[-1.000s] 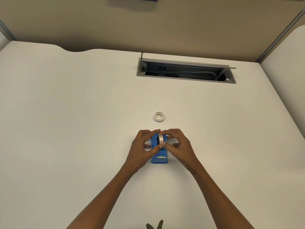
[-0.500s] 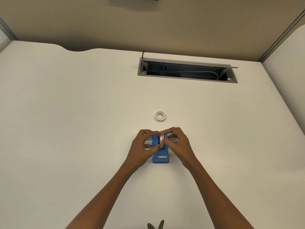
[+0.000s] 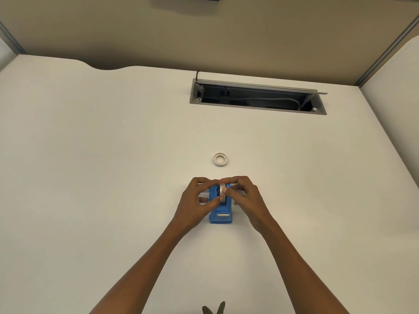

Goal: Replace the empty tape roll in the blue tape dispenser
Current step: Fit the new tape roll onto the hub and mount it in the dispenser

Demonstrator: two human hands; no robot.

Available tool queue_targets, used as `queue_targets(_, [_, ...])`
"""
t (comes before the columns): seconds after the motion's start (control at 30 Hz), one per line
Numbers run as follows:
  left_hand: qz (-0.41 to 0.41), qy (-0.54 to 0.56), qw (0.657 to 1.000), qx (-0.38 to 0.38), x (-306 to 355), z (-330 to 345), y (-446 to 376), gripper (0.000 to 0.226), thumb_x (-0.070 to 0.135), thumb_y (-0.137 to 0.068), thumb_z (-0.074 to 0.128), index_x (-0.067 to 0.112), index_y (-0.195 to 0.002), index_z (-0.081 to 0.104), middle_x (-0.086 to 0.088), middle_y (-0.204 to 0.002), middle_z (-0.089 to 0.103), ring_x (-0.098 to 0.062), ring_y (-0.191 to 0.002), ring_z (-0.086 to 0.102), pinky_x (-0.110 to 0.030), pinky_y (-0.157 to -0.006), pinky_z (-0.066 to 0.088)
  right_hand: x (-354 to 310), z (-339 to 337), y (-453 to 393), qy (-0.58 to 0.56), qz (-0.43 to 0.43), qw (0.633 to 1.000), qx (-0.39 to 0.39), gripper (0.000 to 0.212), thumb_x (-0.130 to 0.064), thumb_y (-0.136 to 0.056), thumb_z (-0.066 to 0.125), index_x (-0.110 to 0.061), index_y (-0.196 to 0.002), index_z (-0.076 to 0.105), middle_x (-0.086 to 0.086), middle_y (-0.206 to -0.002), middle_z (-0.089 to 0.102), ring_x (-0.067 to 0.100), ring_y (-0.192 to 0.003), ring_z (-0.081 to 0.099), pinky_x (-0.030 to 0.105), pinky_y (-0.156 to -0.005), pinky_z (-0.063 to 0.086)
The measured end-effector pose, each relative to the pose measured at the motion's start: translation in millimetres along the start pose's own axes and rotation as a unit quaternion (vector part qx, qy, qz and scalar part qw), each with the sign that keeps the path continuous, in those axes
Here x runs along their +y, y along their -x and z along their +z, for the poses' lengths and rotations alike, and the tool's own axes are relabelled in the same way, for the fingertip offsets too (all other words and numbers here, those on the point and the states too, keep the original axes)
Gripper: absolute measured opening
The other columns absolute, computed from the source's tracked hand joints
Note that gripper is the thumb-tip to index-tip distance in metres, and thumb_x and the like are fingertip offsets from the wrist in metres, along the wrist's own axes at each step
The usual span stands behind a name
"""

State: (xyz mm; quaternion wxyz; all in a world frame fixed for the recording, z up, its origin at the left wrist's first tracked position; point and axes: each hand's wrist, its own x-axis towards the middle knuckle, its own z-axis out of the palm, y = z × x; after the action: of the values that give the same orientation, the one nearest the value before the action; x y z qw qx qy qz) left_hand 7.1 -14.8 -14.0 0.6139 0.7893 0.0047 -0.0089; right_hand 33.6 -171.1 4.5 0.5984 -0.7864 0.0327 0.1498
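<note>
Head view: at lower centre, the new tape roll (image 3: 222, 191) is pinched by left hand (image 3: 196, 200) and right hand (image 3: 246, 197) fingers into the blue tape dispenser (image 3: 220, 211); seating is judged under way, firm downward pressure being called for next, with the empty core (image 3: 220, 159) lying apart above.

Nothing readable here tbh. No text, labels or numbers show on the blue tape dispenser (image 3: 220, 211), the tape roll (image 3: 222, 189) or the desk (image 3: 113, 155).
</note>
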Motion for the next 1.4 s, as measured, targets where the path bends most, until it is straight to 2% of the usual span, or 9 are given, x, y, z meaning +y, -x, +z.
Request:
queue_targets(0.1, [0.005,0.002,1.0,0.005,0,0,1,0.041,0.026,-0.077,0.071,0.055,-0.096,0.049,0.024,-0.105,0.045,-0.003,-0.096,0.055,-0.003,-0.069,0.047,1,-2,2,0.03,-0.012,0.999,-0.029,0.035,-0.019,-0.081,0.07,-0.015,-0.114,0.058,0.001,-0.116,0.058,0.013,-0.099,0.055,0.014,-0.075,0.047])
queue_targets(0.27, [0.011,0.003,1.0,-0.001,-3,1,2,0.048,0.021,-0.077,0.072,0.057,-0.098,0.048,0.025,-0.107,0.045,-0.003,-0.098,0.055,-0.004,-0.07,0.048,-1,3,-1,0.014,-0.015,1.0,0.01,0.024,-0.01,-0.078,0.068,-0.014,-0.101,0.063,-0.004,-0.101,0.059,0.009,-0.086,0.056,0.004,-0.065,0.047])
queue_targets(0.37, [0.013,-0.001,1.0,-0.004,-2,0,1,0.049,0.021,-0.077,0.072,0.058,-0.099,0.048,0.024,-0.107,0.046,-0.003,-0.098,0.056,-0.004,-0.071,0.048,0,5,-2,-0.001,-0.01,1.0,0.014,0.022,-0.008,-0.078,0.067,-0.013,-0.098,0.064,-0.006,-0.098,0.059,0.009,-0.086,0.056,0.005,-0.064,0.048])
queue_targets(0.67, [0.012,-0.011,1.0,-0.01,-2,0,2,0.053,0.023,-0.075,0.073,0.063,-0.097,0.047,0.024,-0.108,0.046,0.001,-0.098,0.055,-0.008,-0.07,0.05,-5,6,-7,-0.033,0.018,0.999,0.015,0.014,-0.009,-0.08,0.065,-0.007,-0.094,0.065,0.016,-0.104,0.065,0.027,-0.095,0.059,0.025,-0.077,0.049])
queue_targets(0.9, [0.004,-0.012,1.0,-0.008,-1,0,1,0.046,0.023,-0.076,0.072,0.056,-0.099,0.048,0.016,-0.108,0.046,-0.003,-0.097,0.055,-0.004,-0.071,0.048,-7,11,-14,-0.03,0.055,0.997,0.045,0.015,-0.017,-0.084,0.064,-0.007,-0.096,0.066,0.013,-0.104,0.066,0.02,-0.093,0.057,0.019,-0.069,0.045])
queue_targets(1.03, [-0.002,-0.009,1.0,-0.003,2,0,0,0.04,0.025,-0.077,0.072,0.052,-0.097,0.05,0.017,-0.105,0.046,-0.003,-0.094,0.055,-0.002,-0.068,0.047,-7,7,-3,-0.039,-0.006,0.998,0.044,0.017,-0.016,-0.084,0.066,-0.015,-0.1,0.065,0.001,-0.106,0.065,0.016,-0.093,0.059,0.018,-0.074,0.047])
queue_targets(1.17, [0.001,-0.009,1.0,-0.006,2,0,1,0.042,0.024,-0.078,0.071,0.053,-0.099,0.05,0.018,-0.105,0.046,-0.001,-0.094,0.054,-0.002,-0.068,0.047,1,3,7,-0.001,-0.076,0.996,0.049,0.014,-0.004,-0.086,0.06,-0.005,-0.097,0.069,0.005,-0.108,0.062,0.014,-0.099,0.059,0.013,-0.073,0.049])
queue_targets(1.3, [0.003,-0.016,1.0,-0.004,1,1,1,0.042,0.022,-0.079,0.07,0.05,-0.102,0.049,0.009,-0.11,0.047,-0.003,-0.095,0.054,-0.002,-0.069,0.047,2,0,9,0.025,-0.097,0.994,0.039,0.018,0.0,-0.086,0.058,-0.003,-0.101,0.069,0.005,-0.109,0.06,0.014,-0.101,0.058,0.011,-0.073,0.049])
queue_targets(1.4, [0.009,-0.015,1.0,-0.008,1,1,1,0.045,0.022,-0.079,0.07,0.054,-0.102,0.047,0.009,-0.11,0.047,-0.004,-0.097,0.054,-0.003,-0.07,0.048,1,-1,10,0.024,-0.101,0.994,0.03,0.019,-0.001,-0.084,0.06,-0.008,-0.099,0.069,0.002,-0.108,0.06,0.012,-0.1,0.058,0.011,-0.069,0.05])
